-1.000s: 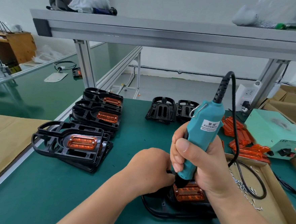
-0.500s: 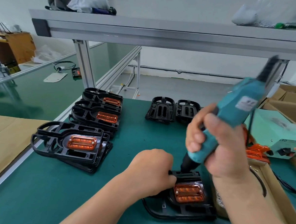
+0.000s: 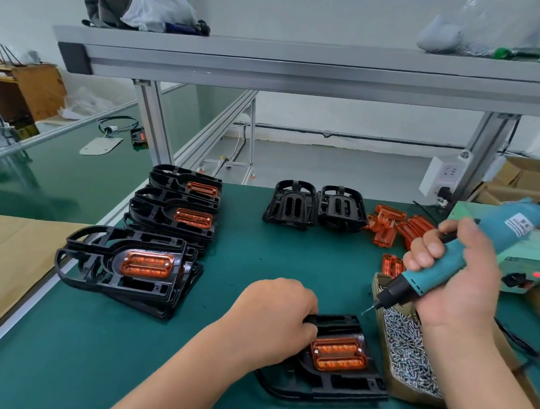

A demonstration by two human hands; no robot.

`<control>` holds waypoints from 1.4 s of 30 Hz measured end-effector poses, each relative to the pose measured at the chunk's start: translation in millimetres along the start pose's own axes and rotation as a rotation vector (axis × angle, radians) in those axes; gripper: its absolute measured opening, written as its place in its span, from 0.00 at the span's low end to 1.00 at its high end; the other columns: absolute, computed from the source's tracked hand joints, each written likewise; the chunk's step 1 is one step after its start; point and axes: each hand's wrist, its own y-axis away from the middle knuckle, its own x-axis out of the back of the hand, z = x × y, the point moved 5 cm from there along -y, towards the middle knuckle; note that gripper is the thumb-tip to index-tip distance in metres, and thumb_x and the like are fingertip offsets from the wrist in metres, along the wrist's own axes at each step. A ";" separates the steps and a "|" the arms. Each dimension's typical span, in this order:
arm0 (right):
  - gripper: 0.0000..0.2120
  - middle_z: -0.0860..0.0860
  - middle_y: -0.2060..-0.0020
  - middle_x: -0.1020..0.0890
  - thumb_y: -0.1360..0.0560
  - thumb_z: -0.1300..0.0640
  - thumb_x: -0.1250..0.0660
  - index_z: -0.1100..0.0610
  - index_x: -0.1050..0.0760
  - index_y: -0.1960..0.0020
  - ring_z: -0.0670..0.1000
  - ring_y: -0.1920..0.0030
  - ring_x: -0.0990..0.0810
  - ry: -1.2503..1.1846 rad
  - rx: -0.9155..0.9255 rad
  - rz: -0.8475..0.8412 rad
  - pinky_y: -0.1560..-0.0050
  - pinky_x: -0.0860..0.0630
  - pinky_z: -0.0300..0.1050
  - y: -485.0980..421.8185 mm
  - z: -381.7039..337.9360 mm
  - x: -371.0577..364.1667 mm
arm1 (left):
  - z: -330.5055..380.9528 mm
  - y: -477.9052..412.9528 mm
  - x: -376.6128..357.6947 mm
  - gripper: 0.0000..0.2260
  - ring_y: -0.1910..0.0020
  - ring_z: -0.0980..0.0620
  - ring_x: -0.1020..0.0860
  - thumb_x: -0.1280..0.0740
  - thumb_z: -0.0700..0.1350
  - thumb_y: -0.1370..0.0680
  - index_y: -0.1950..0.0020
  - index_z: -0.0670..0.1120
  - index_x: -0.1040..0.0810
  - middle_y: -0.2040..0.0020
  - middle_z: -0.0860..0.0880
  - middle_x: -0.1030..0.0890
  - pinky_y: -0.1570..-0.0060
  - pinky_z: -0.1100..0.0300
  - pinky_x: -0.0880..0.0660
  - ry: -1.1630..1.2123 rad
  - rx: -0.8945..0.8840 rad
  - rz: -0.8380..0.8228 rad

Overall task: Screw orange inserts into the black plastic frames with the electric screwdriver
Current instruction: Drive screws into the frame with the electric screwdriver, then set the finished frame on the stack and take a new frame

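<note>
Under the left hand's (image 3: 273,319) curled fingers the black plastic frame (image 3: 329,387) sits pinned so it can't slide, ribbed orange insert (image 3: 338,353) just right of the knuckles, and the right hand (image 3: 455,281) fists the teal electric screwdriver (image 3: 496,234), bit aimed at the cardboard screw box (image 3: 408,397), probably reloading.

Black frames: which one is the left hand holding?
The single frame nearest the camera, beside the screw box. The left hand grips its far end; the stacked frames on the left lie untouched.
</note>
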 end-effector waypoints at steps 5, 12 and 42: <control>0.12 0.47 0.69 0.30 0.17 0.49 0.38 0.50 0.25 0.57 0.46 0.70 0.31 -0.007 -0.026 0.020 0.67 0.31 0.39 3.2 5.0 3.0 | -8.9 2.0 10.7 0.08 0.54 0.44 0.22 0.36 0.48 0.22 0.52 0.46 0.20 0.54 0.48 0.20 0.53 0.48 0.21 -0.072 0.009 0.003; 0.12 0.47 0.69 0.30 0.17 0.50 0.38 0.50 0.25 0.58 0.46 0.70 0.32 -0.017 -0.034 0.056 0.68 0.30 0.39 3.0 7.8 4.7 | -39.4 11.0 47.9 0.08 0.49 0.46 0.19 0.38 0.50 0.16 0.42 0.51 0.21 0.47 0.51 0.20 0.48 0.47 0.20 -0.134 0.085 0.136; 0.12 0.46 0.69 0.30 0.16 0.50 0.39 0.50 0.24 0.57 0.46 0.70 0.31 -0.015 -0.049 0.046 0.68 0.30 0.38 5.3 13.6 4.5 | -216.3 85.1 119.7 0.13 0.40 0.46 0.20 0.31 0.46 0.18 0.37 0.60 0.17 0.39 0.52 0.18 0.51 0.54 0.25 -0.237 0.694 0.345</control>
